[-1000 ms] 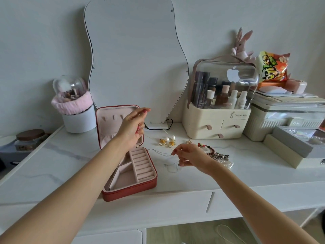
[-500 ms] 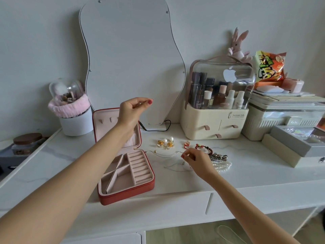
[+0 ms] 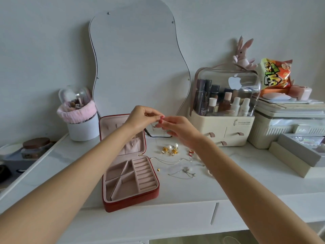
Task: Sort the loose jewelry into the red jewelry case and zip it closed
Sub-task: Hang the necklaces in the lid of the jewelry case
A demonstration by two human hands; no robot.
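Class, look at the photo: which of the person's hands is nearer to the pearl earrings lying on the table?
The right hand, raised just above and right of the pearl earrings. The left hand is higher and further left, over the red case's lid.

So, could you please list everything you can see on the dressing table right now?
jewelry case: one, red, pink lining, open, front left of centre
pearl-and-gold earrings: small cluster, right of the case lid
silver chains: at least two, right of the case
gold bead: one, beside the case
mirror: one, wavy, against the wall
cosmetics organiser: one, cream, clear lid, right of the mirror
plush rabbit: one, pink, atop the organiser
snack bag: one, orange, far right
brush pot: one, white, pink band, left
hands: left and right, fingertips together above the table; anything pinched is too thin to see
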